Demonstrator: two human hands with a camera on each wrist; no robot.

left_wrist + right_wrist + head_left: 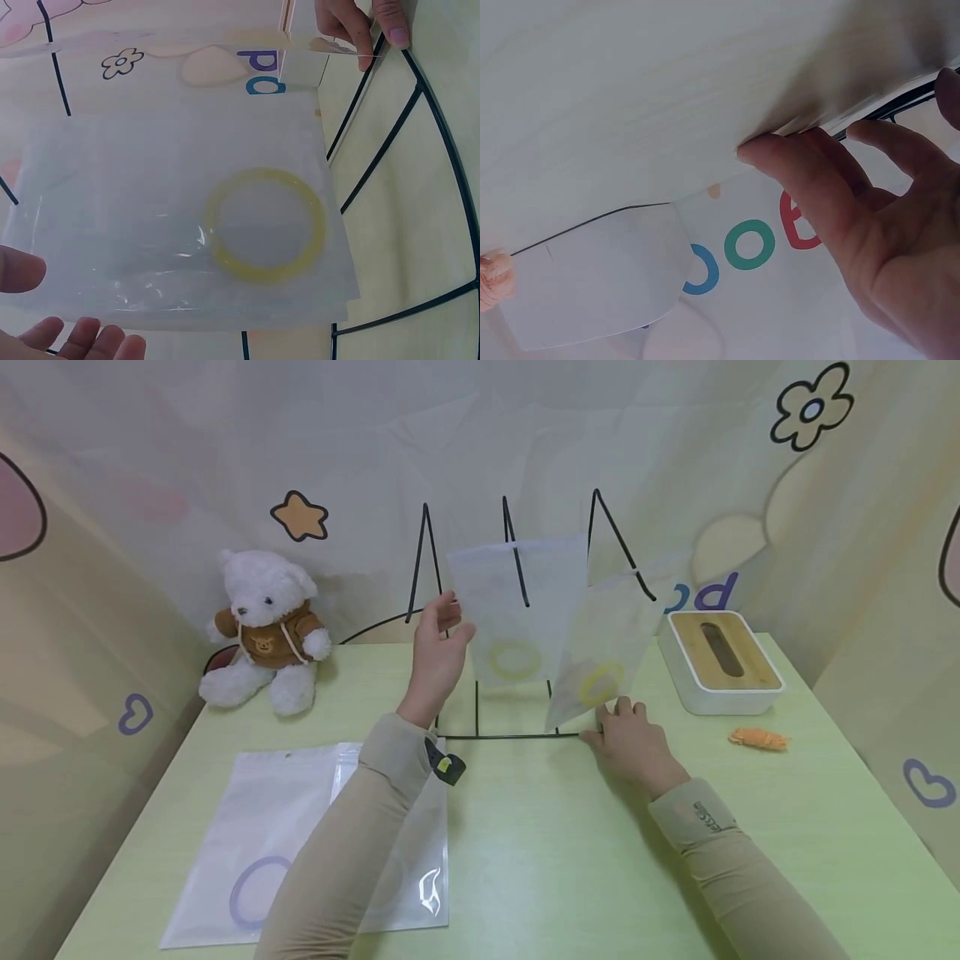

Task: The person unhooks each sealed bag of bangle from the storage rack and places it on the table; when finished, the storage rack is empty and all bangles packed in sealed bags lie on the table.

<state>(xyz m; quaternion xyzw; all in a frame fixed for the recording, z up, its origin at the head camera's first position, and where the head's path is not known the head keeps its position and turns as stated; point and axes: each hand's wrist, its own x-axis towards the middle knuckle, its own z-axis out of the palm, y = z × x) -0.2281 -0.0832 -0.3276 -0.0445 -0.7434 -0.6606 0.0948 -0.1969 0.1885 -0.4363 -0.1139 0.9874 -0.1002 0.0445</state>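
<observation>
A black wire rack [510,737] with three hooks stands on the table. On its middle hook hangs a translucent white bag [487,602] with a yellow ring; on its right hook, a similar bag [607,627] hangs at an angle. My left hand [438,652] is beside the middle bag's left edge, its thumb and fingers apart with nothing between them, as the left wrist view shows. Down at the rack's front right base corner, my right hand [633,743] touches the wire and the tabletop with spread, slightly bent fingers. The left hook [425,552] carries no bag.
Flat bags [277,802], one with a purple ring, lie at the front left, partly under my left arm. A white plush bear [270,585] sits behind them. To the right are a tissue box [723,652] with a wooden lid and a small orange bundle [759,740].
</observation>
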